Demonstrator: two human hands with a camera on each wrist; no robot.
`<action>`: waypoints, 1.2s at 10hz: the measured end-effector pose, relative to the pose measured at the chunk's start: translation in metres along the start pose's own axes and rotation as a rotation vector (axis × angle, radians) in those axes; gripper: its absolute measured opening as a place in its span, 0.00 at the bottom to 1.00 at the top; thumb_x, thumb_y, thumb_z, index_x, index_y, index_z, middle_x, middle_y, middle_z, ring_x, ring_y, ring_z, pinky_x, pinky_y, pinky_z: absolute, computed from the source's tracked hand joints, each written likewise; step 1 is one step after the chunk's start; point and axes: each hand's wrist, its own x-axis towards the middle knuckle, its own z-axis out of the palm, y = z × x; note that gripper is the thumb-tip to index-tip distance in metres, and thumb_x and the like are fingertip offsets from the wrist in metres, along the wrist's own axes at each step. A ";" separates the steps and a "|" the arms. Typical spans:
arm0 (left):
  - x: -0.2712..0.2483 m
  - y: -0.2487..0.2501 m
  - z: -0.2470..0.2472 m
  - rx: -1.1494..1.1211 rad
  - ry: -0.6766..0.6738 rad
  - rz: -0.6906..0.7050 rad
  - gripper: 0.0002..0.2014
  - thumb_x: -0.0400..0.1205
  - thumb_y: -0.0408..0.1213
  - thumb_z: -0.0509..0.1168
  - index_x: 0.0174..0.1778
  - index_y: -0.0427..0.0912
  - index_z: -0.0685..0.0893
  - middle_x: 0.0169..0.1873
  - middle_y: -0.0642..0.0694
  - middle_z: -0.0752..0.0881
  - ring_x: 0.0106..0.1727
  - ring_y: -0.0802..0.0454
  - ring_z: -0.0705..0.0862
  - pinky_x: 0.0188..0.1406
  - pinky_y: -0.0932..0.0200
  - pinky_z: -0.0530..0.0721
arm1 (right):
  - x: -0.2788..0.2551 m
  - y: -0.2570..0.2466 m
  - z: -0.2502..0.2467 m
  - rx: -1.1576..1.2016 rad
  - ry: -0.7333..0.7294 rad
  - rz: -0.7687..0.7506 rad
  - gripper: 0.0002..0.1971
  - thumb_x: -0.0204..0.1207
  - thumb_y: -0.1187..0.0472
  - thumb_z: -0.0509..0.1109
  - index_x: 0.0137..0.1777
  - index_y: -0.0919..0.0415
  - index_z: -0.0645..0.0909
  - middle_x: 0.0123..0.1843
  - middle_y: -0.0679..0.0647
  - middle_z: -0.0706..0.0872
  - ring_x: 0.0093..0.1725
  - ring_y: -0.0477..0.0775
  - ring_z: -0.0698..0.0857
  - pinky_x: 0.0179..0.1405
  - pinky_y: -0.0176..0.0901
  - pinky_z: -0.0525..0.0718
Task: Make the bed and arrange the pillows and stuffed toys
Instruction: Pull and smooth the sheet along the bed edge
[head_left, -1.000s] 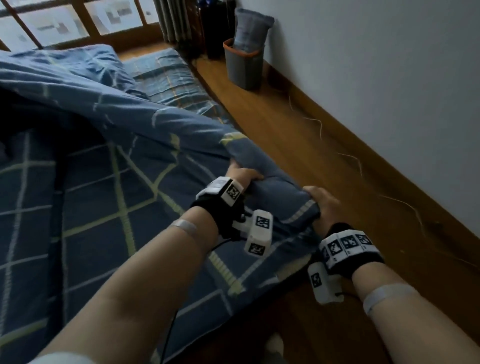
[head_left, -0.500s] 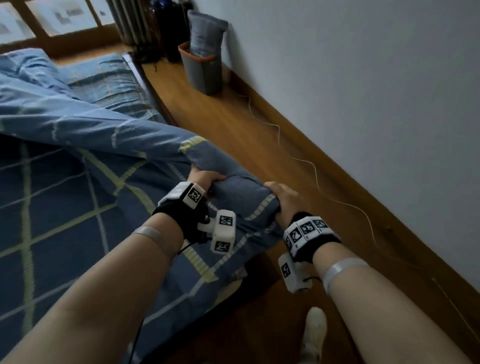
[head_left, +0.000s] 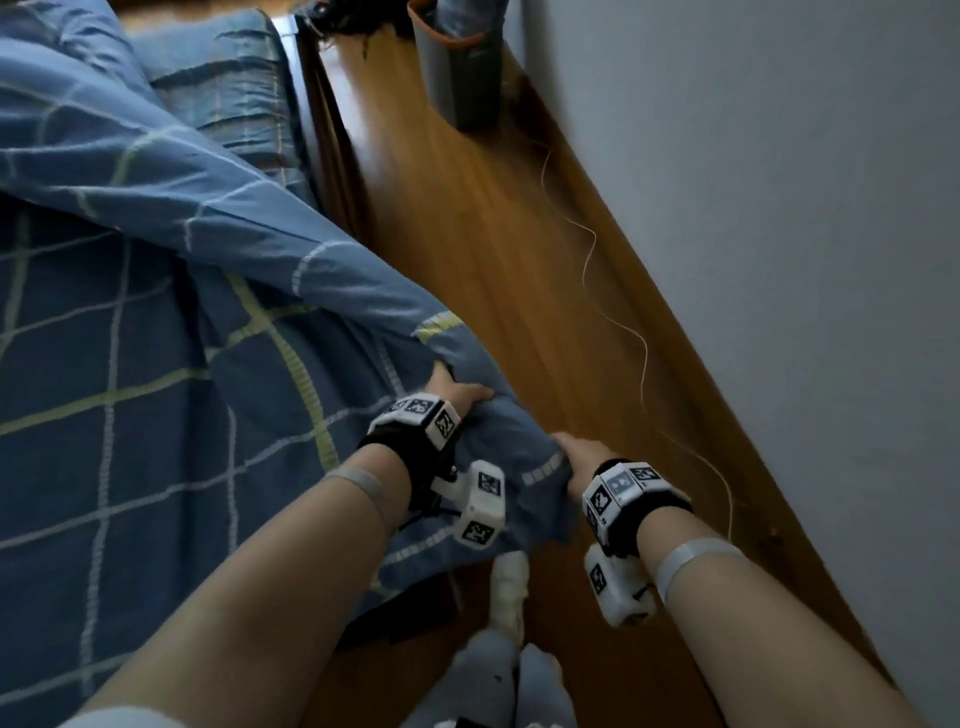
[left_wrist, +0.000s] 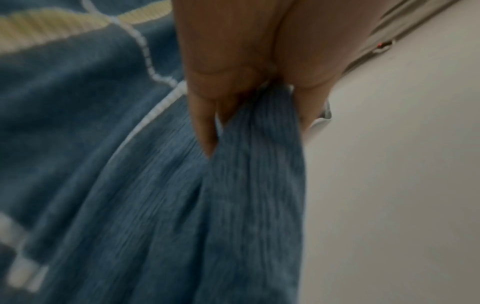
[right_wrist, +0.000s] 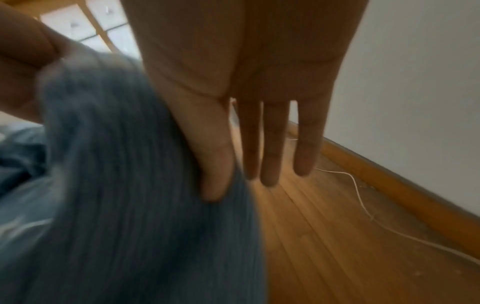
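Note:
A blue quilt (head_left: 156, 364) with a yellow and white grid lies over the bed, its corner lifted off the right edge. My left hand (head_left: 452, 389) grips a bunched fold of that corner; the left wrist view shows the fingers (left_wrist: 207, 86) closed round the gathered quilt (left_wrist: 246, 185). My right hand (head_left: 576, 452) holds the corner's hem just to the right. In the right wrist view the quilt (right_wrist: 130, 185) is pinched between thumb and forefinger (right_wrist: 210, 156), the other fingers straight. Lighter plaid bedding (head_left: 234, 104) lies at the far end.
A strip of wooden floor (head_left: 467, 234) runs between the bed frame (head_left: 322, 135) and the grey wall (head_left: 779, 260). A grey bin with an orange rim (head_left: 457, 78) stands far along it. A thin white cable (head_left: 592, 249) trails by the skirting. My foot (head_left: 511, 582) is below the hands.
Both hands keep their hold on the quilt corner and have drawn it back along the bed's edge. The view has tipped downward, and my foot has come into sight.

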 end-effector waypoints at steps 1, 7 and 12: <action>0.025 0.023 0.000 0.340 -0.339 -0.089 0.22 0.80 0.33 0.65 0.70 0.33 0.74 0.51 0.37 0.84 0.51 0.41 0.85 0.44 0.58 0.82 | 0.050 -0.003 -0.059 -0.170 -0.102 0.025 0.16 0.79 0.60 0.67 0.66 0.56 0.78 0.66 0.57 0.83 0.64 0.57 0.82 0.63 0.47 0.81; 0.317 0.315 -0.156 0.176 -0.025 0.007 0.08 0.80 0.38 0.65 0.36 0.39 0.82 0.29 0.49 0.77 0.33 0.54 0.75 0.33 0.62 0.73 | 0.331 -0.237 -0.456 -0.615 0.157 -0.343 0.14 0.81 0.48 0.59 0.54 0.56 0.81 0.45 0.51 0.83 0.44 0.52 0.84 0.41 0.42 0.83; 0.473 0.271 -0.450 -0.624 0.731 -0.467 0.09 0.80 0.32 0.65 0.33 0.40 0.77 0.33 0.38 0.79 0.23 0.51 0.78 0.15 0.70 0.74 | 0.558 -0.602 -0.516 -1.123 -0.090 -0.746 0.15 0.81 0.51 0.57 0.50 0.59 0.81 0.48 0.56 0.84 0.46 0.59 0.84 0.44 0.47 0.81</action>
